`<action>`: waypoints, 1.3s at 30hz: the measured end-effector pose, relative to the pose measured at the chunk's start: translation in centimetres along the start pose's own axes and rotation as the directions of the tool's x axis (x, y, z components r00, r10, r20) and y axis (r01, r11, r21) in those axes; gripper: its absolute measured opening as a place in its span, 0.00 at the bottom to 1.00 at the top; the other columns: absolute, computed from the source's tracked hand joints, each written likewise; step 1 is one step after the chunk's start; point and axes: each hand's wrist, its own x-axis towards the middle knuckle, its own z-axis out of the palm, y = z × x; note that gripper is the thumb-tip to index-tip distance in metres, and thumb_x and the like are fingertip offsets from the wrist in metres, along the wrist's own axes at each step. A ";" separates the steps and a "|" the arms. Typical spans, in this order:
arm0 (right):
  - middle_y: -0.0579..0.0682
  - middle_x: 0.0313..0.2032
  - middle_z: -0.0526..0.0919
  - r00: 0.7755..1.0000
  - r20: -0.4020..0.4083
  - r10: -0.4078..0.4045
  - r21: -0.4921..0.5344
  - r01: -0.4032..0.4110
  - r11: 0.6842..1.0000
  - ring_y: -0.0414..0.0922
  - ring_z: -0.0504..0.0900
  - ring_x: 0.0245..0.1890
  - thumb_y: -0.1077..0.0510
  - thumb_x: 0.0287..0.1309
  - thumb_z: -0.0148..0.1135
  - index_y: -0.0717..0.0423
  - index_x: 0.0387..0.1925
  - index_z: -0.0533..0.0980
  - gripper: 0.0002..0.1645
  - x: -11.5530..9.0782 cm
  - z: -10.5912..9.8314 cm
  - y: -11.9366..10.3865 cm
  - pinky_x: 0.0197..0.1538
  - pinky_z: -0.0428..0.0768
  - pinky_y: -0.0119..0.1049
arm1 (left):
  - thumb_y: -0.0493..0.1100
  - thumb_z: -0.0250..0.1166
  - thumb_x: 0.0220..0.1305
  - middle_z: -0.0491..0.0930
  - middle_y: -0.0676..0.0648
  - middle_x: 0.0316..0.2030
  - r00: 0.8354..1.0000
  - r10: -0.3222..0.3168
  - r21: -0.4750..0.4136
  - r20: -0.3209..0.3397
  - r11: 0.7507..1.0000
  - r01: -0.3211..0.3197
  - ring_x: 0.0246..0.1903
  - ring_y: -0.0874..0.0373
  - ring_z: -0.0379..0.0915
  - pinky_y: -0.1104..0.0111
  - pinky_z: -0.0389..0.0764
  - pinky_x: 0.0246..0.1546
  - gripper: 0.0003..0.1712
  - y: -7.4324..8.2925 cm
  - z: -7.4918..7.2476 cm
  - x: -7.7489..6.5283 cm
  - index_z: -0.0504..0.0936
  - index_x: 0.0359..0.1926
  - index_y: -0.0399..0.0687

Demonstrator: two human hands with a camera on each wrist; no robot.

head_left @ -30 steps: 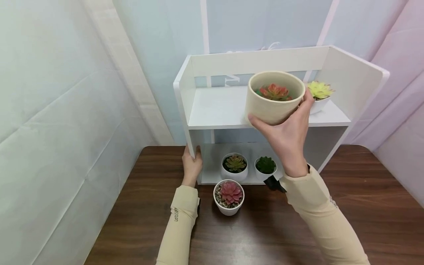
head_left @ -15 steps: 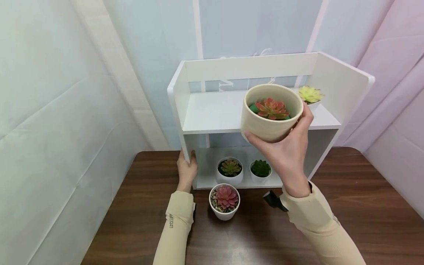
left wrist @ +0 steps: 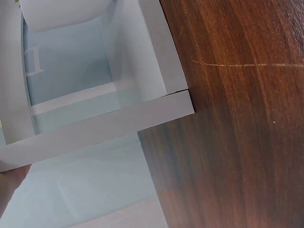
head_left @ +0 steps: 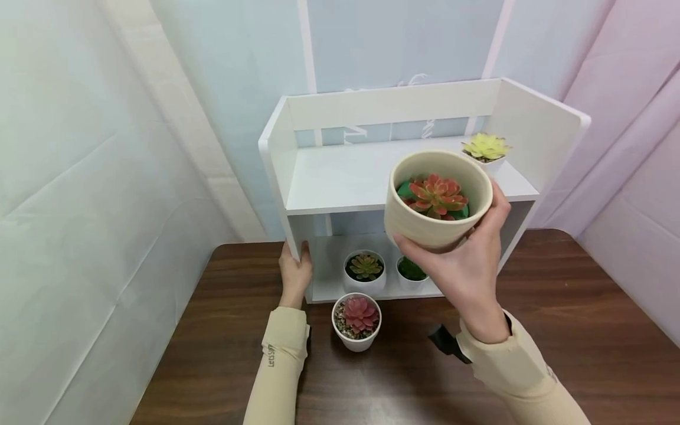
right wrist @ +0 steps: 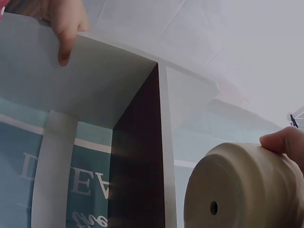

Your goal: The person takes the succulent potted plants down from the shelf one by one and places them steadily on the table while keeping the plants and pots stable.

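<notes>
My right hand [head_left: 470, 274] grips a cream flowerpot [head_left: 425, 231] by its side, thumb and fingers around it. Red and green succulents [head_left: 438, 196] sit down inside its rim. The pot is held in the air before the upper board of a white shelf unit [head_left: 340, 177]. From below, the right wrist view shows the drain hole [right wrist: 214, 207] in the pot's base. At the unit's left side, my left hand [head_left: 295, 276] holds the front edge of the side panel [left wrist: 102, 122]. The left thumb lies on the panel's inner face, as the right wrist view shows.
A yellow-green succulent [head_left: 486, 147] stands on the upper board at the right. Two potted succulents, one olive [head_left: 366, 267] and one dark green [head_left: 411, 270], are on the bottom board. A pink succulent [head_left: 359, 314] stands on the brown table [head_left: 404, 389] in front.
My right hand has brought the cream pot lower and back from the upper board, and its opening now faces me more. My left hand stays on the side panel. The head view has shifted slightly.
</notes>
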 end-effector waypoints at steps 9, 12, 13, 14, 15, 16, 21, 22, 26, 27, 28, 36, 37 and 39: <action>0.48 0.64 0.68 0.999 0.029 -0.026 0.046 0.025 0.999 0.46 0.67 0.61 0.68 0.19 0.82 0.52 0.66 0.54 0.69 -1.3 -0.5 0.6 0.60 0.66 0.34 | 0.32 0.53 0.68 0.75 0.28 0.53 1.000 0.001 0.009 -0.005 1.000 -0.001 0.55 0.35 0.72 0.43 0.72 0.55 0.20 0.3 -0.2 0.2 0.69 0.59 0.28; 0.49 0.64 0.67 0.998 0.048 -0.038 0.042 0.036 0.998 0.46 0.67 0.61 0.68 0.19 0.82 0.53 0.67 0.53 0.69 -1.8 -0.7 0.9 0.60 0.66 0.34 | 0.32 0.53 0.67 0.75 0.27 0.53 1.000 0.005 0.016 -0.003 1.000 -0.005 0.55 0.35 0.72 0.42 0.72 0.54 0.20 0.2 -0.1 0.2 0.69 0.59 0.28; 0.49 0.64 0.67 0.998 0.053 -0.039 0.037 0.037 0.999 0.46 0.67 0.62 0.67 0.19 0.82 0.54 0.67 0.53 0.69 -2.0 -0.7 1.0 0.60 0.66 0.34 | 0.32 0.54 0.67 0.75 0.27 0.52 1.000 0.006 0.016 -0.003 1.000 -0.006 0.55 0.35 0.72 0.42 0.72 0.54 0.20 0.2 -0.1 0.2 0.69 0.59 0.27; 0.49 0.64 0.67 0.997 0.059 -0.039 0.026 0.038 0.999 0.46 0.67 0.62 0.67 0.19 0.82 0.54 0.67 0.53 0.69 -2.1 -0.8 1.0 0.61 0.66 0.34 | 0.31 0.54 0.67 0.75 0.27 0.52 1.000 0.009 0.017 -0.004 1.000 -0.009 0.54 0.35 0.72 0.42 0.73 0.54 0.20 0.2 -0.1 0.1 0.69 0.59 0.27; 0.49 0.64 0.67 0.997 0.064 -0.038 0.015 0.037 0.999 0.46 0.67 0.62 0.67 0.19 0.82 0.53 0.67 0.53 0.70 -2.3 -0.9 1.1 0.61 0.65 0.33 | 0.31 0.54 0.67 0.75 0.27 0.52 1.000 0.012 0.017 -0.004 1.000 -0.012 0.54 0.34 0.72 0.42 0.73 0.54 0.20 0.2 -0.1 0.1 0.69 0.59 0.27; 0.48 0.64 0.66 0.997 0.070 -0.034 0.005 0.033 0.999 0.45 0.66 0.62 0.67 0.19 0.83 0.53 0.67 0.53 0.70 -2.4 -1.0 1.2 0.61 0.65 0.33 | 0.31 0.54 0.67 0.75 0.27 0.52 1.000 0.015 0.017 -0.004 1.000 -0.015 0.55 0.34 0.72 0.42 0.73 0.54 0.20 0.2 -0.1 0.1 0.69 0.59 0.27; 0.48 0.64 0.66 0.995 0.099 -0.022 -0.023 0.025 0.999 0.45 0.67 0.62 0.66 0.18 0.83 0.52 0.68 0.52 0.71 -3.2 -1.4 1.5 0.61 0.64 0.32 | 0.31 0.53 0.67 0.74 0.26 0.53 1.000 0.027 0.017 -0.004 0.999 -0.027 0.55 0.34 0.72 0.42 0.73 0.53 0.21 0.2 0.0 0.1 0.68 0.59 0.27; 0.48 0.65 0.66 0.994 0.105 -0.023 -0.022 0.026 0.999 0.45 0.67 0.62 0.66 0.18 0.83 0.53 0.68 0.52 0.71 -3.4 -1.4 1.6 0.61 0.65 0.32 | 0.31 0.53 0.67 0.74 0.26 0.52 1.000 0.028 0.020 -0.005 0.999 -0.028 0.55 0.34 0.72 0.42 0.73 0.53 0.21 0.2 0.0 0.1 0.68 0.59 0.27; 0.50 0.64 0.67 0.992 0.120 -0.028 -0.004 0.029 1.000 0.45 0.67 0.61 0.67 0.16 0.83 0.55 0.67 0.52 0.72 -4.0 -1.6 1.9 0.61 0.65 0.31 | 0.31 0.53 0.67 0.75 0.27 0.52 1.000 0.029 0.034 -0.009 0.999 -0.029 0.54 0.35 0.72 0.42 0.73 0.53 0.20 0.2 0.0 0.2 0.69 0.59 0.28; 0.50 0.64 0.67 0.992 0.122 -0.026 -0.003 0.027 1.000 0.45 0.67 0.61 0.68 0.16 0.83 0.55 0.67 0.52 0.72 -4.1 -1.6 2.1 0.61 0.66 0.30 | 0.31 0.53 0.67 0.75 0.27 0.52 1.000 0.030 0.036 -0.009 0.999 -0.029 0.54 0.35 0.72 0.42 0.73 0.53 0.20 0.1 0.0 0.2 0.69 0.59 0.28; 0.50 0.64 0.67 0.992 0.125 -0.019 -0.005 0.020 1.000 0.45 0.67 0.61 0.67 0.16 0.83 0.55 0.67 0.52 0.72 -4.3 -1.7 2.2 0.61 0.65 0.30 | 0.31 0.53 0.67 0.75 0.27 0.52 1.000 0.029 0.038 -0.007 0.999 -0.028 0.54 0.35 0.72 0.42 0.73 0.53 0.20 0.1 0.0 0.2 0.69 0.59 0.28; 0.47 0.63 0.66 0.986 0.154 0.065 -0.051 -0.058 0.997 0.41 0.67 0.59 0.66 0.15 0.85 0.52 0.67 0.50 0.74 -5.8 -2.0 3.1 0.60 0.65 0.28 | 0.30 0.53 0.67 0.75 0.28 0.52 0.999 0.036 0.032 -0.004 0.999 -0.036 0.55 0.34 0.72 0.42 0.73 0.53 0.20 0.2 -0.1 0.2 0.69 0.59 0.29; 0.48 0.63 0.67 0.986 0.154 0.070 -0.057 -0.062 0.996 0.40 0.68 0.59 0.66 0.15 0.85 0.53 0.67 0.50 0.74 -6.0 -2.0 3.2 0.59 0.64 0.28 | 0.30 0.53 0.67 0.75 0.28 0.52 0.999 0.036 0.028 -0.003 0.999 -0.035 0.55 0.34 0.72 0.42 0.73 0.54 0.20 0.2 -0.1 0.2 0.69 0.59 0.28; 0.49 0.62 0.67 0.986 0.151 0.070 -0.067 -0.061 0.996 0.38 0.68 0.58 0.66 0.14 0.85 0.56 0.67 0.50 0.74 -6.3 -2.0 3.4 0.59 0.64 0.27 | 0.30 0.53 0.67 0.75 0.28 0.53 0.999 0.034 0.027 0.000 0.999 -0.034 0.55 0.34 0.71 0.42 0.72 0.54 0.20 0.2 -0.1 0.2 0.69 0.59 0.29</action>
